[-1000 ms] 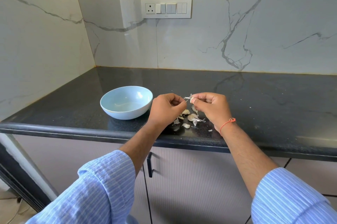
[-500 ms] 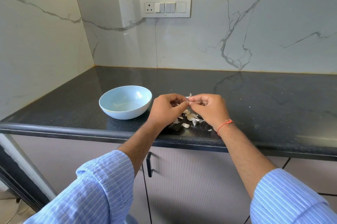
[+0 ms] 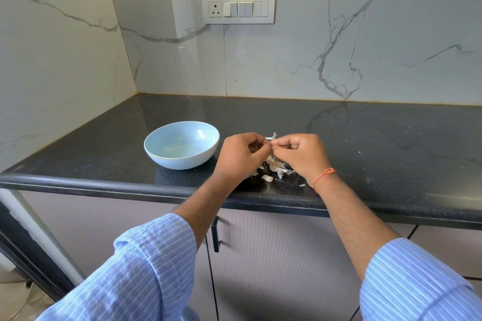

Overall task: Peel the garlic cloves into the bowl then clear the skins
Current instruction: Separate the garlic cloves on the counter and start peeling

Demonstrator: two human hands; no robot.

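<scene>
Garlic clove (image 3: pixel 270 139): held up over the counter between the two hands, just right of the bowl; mostly hidden by the fingertips, with a pale wisp of skin sticking up behind them.
Left hand (image 3: pixel 241 155): fingers curled, thumb and fingertips pinching the clove from the left.
Right hand (image 3: pixel 300 155): fingers curled, thumb and forefinger pinching the same clove from the right; the fingertips of both hands meet at it.
Garlic pile (image 3: pixel 275 168): loose cloves and papery skins lying on the counter below and between the hands, partly covered by them; which pieces are peeled cannot be told.
Stray skin flake (image 3: pixel 301 185): a small white scrap on the counter near the right wrist.
Bowl (image 3: pixel 167 161): pale blue, upright on the counter, just left of the left hand; a faint pale smear shows on its bottom, too unclear to name.
Counter (image 3: pixel 365 138): dark speckled stone with a rounded front edge.
Wrist thread (image 3: pixel 326 174): orange-red, tied round the right wrist.
Sleeves (image 3: pixel 146 268): light blue with fine white stripes, pushed back up both forearms.
Cabinet handle (image 3: pixel 215 236): black, vertical, on the grey door under the counter.
Switch plate (image 3: pixel 238 8): white, on the marble-veined wall, with a three-pin socket at its left and rocker switches to the right.
Writing: a tiny mark on the plate's lower edge, too small to read.
</scene>
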